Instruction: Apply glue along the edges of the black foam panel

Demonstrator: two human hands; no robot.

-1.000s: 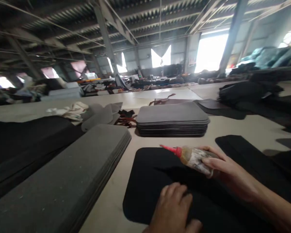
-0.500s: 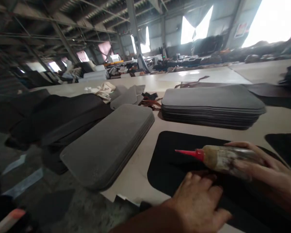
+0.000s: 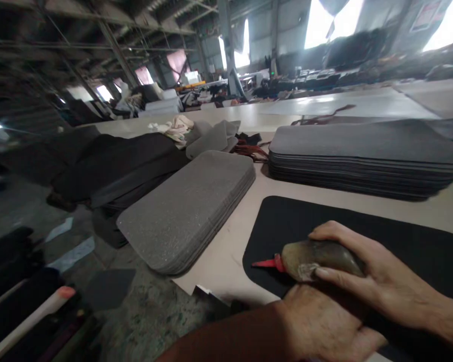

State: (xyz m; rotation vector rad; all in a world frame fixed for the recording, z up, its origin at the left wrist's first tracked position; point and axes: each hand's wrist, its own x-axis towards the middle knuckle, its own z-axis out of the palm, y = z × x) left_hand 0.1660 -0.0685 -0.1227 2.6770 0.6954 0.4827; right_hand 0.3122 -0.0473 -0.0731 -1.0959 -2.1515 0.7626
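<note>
Bottle, handling: probably light and squeezable, its wall yielding under the fingers; smears may make it tacky or slick. The best hold is around the mid-body, clear of the slender nozzle, which looks the weaker part.
Bottle, appearance: a rounded, murky olive-brown body with a pale, crusted patch low on its side, and a tapering red nozzle [image 3: 266, 263].
Bottle, position: the bottle [image 3: 319, 255] lies in the right hand, just above the left, tilted slightly nozzle-down, its tip pointing leftward over the panel's near left corner.
Right hand: the right hand [image 3: 392, 281] is partly closed around the body — thumb along the near side, fingers over the far side.
Left hand: the left hand [image 3: 320, 322] is back upward below the bottle, thumb set apart. The other fingers are largely hidden; how far they open, and whether they grip anything, cannot be told.
Black panel: beneath both hands, the black panel [image 3: 287, 221] is matt, flat and round-cornered; likely thin, light and flexible, best lifted by its edges.
Grey stacks: one grey stack [image 3: 189, 196] lies left of the hands, another stack [image 3: 355, 141] beyond them — both of round-cornered sheets with layered edges.
Table: the pale table [image 3: 226, 251] shows between the panel and the left-hand pile.
</note>
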